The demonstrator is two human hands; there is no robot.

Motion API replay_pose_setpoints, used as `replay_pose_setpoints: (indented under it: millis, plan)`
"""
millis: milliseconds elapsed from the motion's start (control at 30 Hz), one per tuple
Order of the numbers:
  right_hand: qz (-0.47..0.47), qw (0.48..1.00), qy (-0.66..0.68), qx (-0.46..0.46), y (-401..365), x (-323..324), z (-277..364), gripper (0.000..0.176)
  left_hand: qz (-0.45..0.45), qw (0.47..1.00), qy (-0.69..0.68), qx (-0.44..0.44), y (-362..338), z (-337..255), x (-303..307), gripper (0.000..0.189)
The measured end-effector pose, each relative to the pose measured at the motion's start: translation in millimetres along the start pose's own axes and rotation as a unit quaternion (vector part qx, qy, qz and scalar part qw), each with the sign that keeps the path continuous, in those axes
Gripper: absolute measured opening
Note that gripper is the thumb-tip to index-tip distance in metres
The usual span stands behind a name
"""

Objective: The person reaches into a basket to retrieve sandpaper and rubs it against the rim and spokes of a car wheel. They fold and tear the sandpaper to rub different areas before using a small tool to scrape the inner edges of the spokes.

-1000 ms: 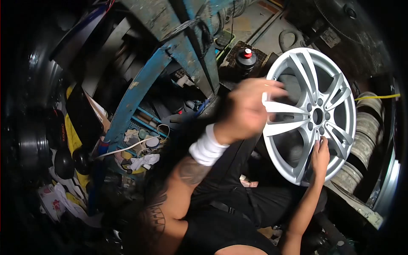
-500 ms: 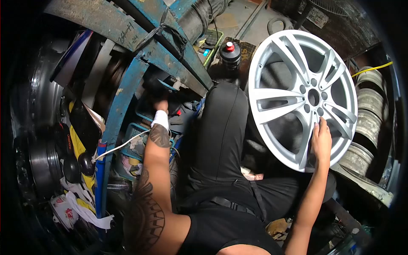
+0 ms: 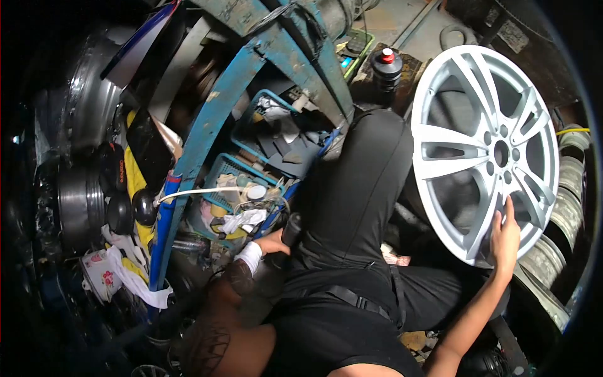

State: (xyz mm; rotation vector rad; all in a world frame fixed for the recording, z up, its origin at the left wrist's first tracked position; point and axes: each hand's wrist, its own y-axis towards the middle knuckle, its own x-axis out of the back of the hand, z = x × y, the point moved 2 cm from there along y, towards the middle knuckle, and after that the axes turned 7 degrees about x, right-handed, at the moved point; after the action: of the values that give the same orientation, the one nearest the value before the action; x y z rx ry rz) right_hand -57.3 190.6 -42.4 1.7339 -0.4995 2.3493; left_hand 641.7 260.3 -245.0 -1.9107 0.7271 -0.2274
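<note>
A silver alloy wheel (image 3: 449,152) with split spokes stands tilted on the right side, its face toward me. My right hand (image 3: 505,242) lies against a lower spoke, with the index finger stretched up toward the hub; some of its fingers are hidden. At my left hip, my left hand (image 3: 271,242) is closed around a black cylindrical object (image 3: 291,230), partly lost against my black trousers. A white band wraps that wrist. Left of this hand sits a blue basket (image 3: 217,171) of cloths, small containers and a white cable (image 3: 210,190).
A black bottle with a red cap (image 3: 386,69) stands on a wooden block beyond my knee. The blue metal frame (image 3: 217,100) rises at left, around another blue bin (image 3: 242,129) of sanding sheets and scraps. More wheels (image 3: 78,201) line the left; metal barrels (image 3: 568,182) line the right.
My left hand has drawn back from the bins under the frame to my hip, now with the black cylindrical object. The view has swung left. My right hand stays at the wheel.
</note>
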Motion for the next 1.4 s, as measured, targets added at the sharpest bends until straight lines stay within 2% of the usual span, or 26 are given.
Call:
replay_pose_setpoints:
  millis: [67, 133, 167, 200, 233, 267, 300, 333, 400, 467, 500, 533, 600, 667, 800, 833, 933, 1033, 1067, 1100, 1133, 1200, 1233, 1267, 1333, 1400]
  plan:
    - [-0.001, 0.999, -0.036, -0.002, -2.7, -1.2, -5.4, 0.052, -0.016, 0.997, -0.02, 0.075, -38.4, 8.2, -7.1, 0.094]
    - [0.009, 0.999, -0.037, -0.007, -6.1, 1.2, -4.1, 0.051, 0.025, 0.995, -0.06, 0.07, -66.8, 15.6, 0.8, 0.088]
    - [0.011, 0.999, -0.038, -0.009, -7.2, -0.1, -7.6, 0.051, -0.01, 0.984, -0.132, 0.119, -84.5, 17.3, 5.8, 0.09]
    - [0.01, 0.999, -0.043, -0.003, -7.9, -0.7, -9.7, 0.051, -0.036, 0.975, -0.159, 0.149, -95.1, 34.2, 22.1, 0.072]
    - [0.007, 0.999, -0.048, 0.002, -8.9, -0.8, -11.9, 0.051, -0.134, 0.96, -0.106, 0.221, -94.8, 90.6, 58.8, 0.052]
    - [0.004, 0.999, -0.053, 0.006, -9.4, -0.6, -12.9, 0.051, -0.094, 0.957, -0.258, 0.097, -113.8, 56.7, 52.0, 0.04]
    - [0.009, 0.998, -0.057, 0.005, -9.3, 0.4, -12.0, 0.051, -0.159, 0.925, -0.339, 0.064, -121.6, 66.5, 65.5, 0.033]
    - [0.014, 0.998, -0.06, 0.003, -9.3, 2.1, -9.6, 0.051, -0.154, 0.887, -0.433, 0.049, -123.1, 58.4, 81.7, 0.033]
    - [0.024, 0.998, -0.06, -0.003, -10.1, 5.8, -5.8, 0.051, -0.258, 0.838, -0.481, -0.031, -132.3, 34.4, 91.2, 0.039]
    - [0.03, 0.998, -0.051, -0.013, -11.4, 8.6, -2.7, 0.051, -0.337, 0.806, -0.484, -0.048, -132.5, 20.8, 113.6, 0.051]
    - [0.028, 0.998, -0.049, -0.012, -13.0, 9.5, -1.3, 0.052, -0.341, 0.807, -0.477, -0.076, -130.4, 15.7, 126.7, 0.059]
    - [0.025, 0.999, -0.046, -0.011, -14.8, 10.4, -0.4, 0.052, -0.378, 0.78, -0.494, -0.063, -128.2, 13.7, 141.3, 0.057]
    - [0.014, 0.999, -0.038, -0.002, -17.3, 11.0, -2.1, 0.052, -0.445, 0.719, -0.525, -0.092, -120.5, 6.9, 163.5, 0.067]
    - [-0.002, 1.0, -0.026, 0.013, -19.1, 8.8, -4.8, 0.052, -0.459, 0.705, -0.527, -0.122, -118.5, -15.1, 170.2, 0.075]
    - [-0.001, 0.999, -0.033, 0.002, -21.4, 10.0, -0.3, 0.055, -0.521, 0.701, -0.467, -0.139, -97.8, -21.9, 204.7, 0.082]
    - [0.022, 0.999, -0.034, -0.017, -20.8, 16.8, 10.1, 0.056, -0.576, 0.657, -0.474, -0.11, -95.6, -30.9, 203.0, 0.085]
    - [-0.016, 0.998, -0.053, 0.012, -23.5, 10.0, 5.0, 0.056, -0.591, 0.672, -0.433, -0.104, -95.0, -34.2, 212.1, 0.088]
    - [0.03, 0.998, -0.033, -0.042, -22.4, 18.8, 19.1, 0.056, -0.608, 0.661, -0.434, -0.08, -88.0, -23.2, 230.6, 0.08]
    - [0.02, 0.999, -0.032, -0.032, -22.5, 17.2, 16.6, 0.057, -0.613, 0.657, -0.433, -0.073, -85.3, -21.2, 233.4, 0.079]
    - [0.01, 0.999, -0.031, -0.021, -22.4, 14.8, 14.3, 0.057, -0.644, 0.629, -0.428, -0.079, -82.9, -24.6, 227.4, 0.071]
    - [0.0, 0.999, -0.03, -0.012, -22.8, 13.9, 12.3, 0.057, -0.695, 0.57, -0.431, -0.086, -77.6, -33.3, 219.7, 0.059]
    - [0.0, 0.999, -0.034, -0.015, -23.3, 15.0, 12.4, 0.056, -0.713, 0.524, -0.46, -0.07, -42.1, -12.5, 235.2, 0.04]
    - [0.0, 0.999, -0.036, -0.017, -22.3, 15.4, 14.7, 0.056, -0.68, 0.573, -0.422, -0.178, -31.4, -31.0, 201.6, 0.022]
    - [-0.007, 1.0, -0.028, -0.013, -21.5, 14.1, 15.5, 0.056, -0.625, 0.643, -0.394, -0.202, -15.3, -34.7, 192.3, 0.011]
    - [-0.021, 1.0, -0.017, -0.009, -20.1, 13.5, 14.9, 0.056, -0.599, 0.692, -0.281, -0.29, 12.8, -76.4, 164.7, 0.013]
    - [-0.03, 0.999, -0.031, -0.004, -17.5, 12.6, 16.1, 0.055, -0.568, 0.73, -0.22, -0.309, 32.9, -111.1, 153.6, 0.014]
